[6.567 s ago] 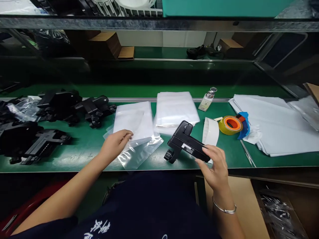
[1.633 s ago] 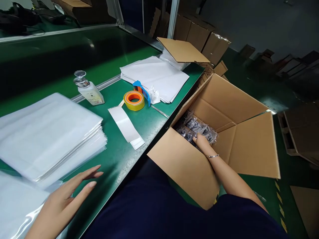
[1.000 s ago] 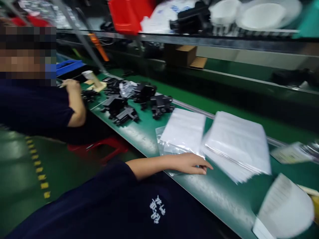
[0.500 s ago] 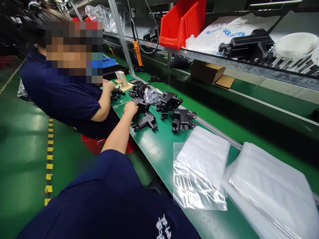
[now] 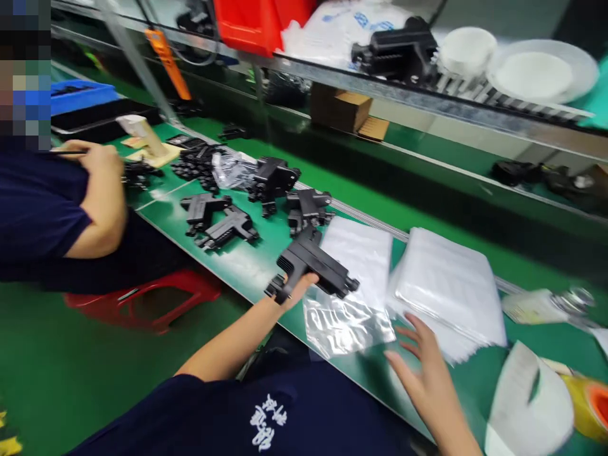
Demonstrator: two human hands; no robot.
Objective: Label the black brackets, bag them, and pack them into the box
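Note:
My left hand (image 5: 298,286) grips a black plastic bracket (image 5: 311,266) from below and holds it just above the green bench, over the near edge of a clear plastic bag (image 5: 349,320). My right hand (image 5: 422,367) hovers open, fingers spread, beside that bag and close to a thick stack of white bags (image 5: 449,285). A thinner pile of white bags (image 5: 358,253) lies behind the bracket.
More black brackets (image 5: 223,221) lie in a group further left on the bench. A co-worker in a dark blue shirt (image 5: 42,209) sits at the left on a red stool (image 5: 156,297). A strip of white labels (image 5: 527,405) and a yellow tape roll (image 5: 589,405) lie at the right. A shelf overhead carries a red bin (image 5: 247,22).
My left hand, which was reaching among the brackets at the left, has come back toward me with one black bracket in it. My right hand has come into view, open.

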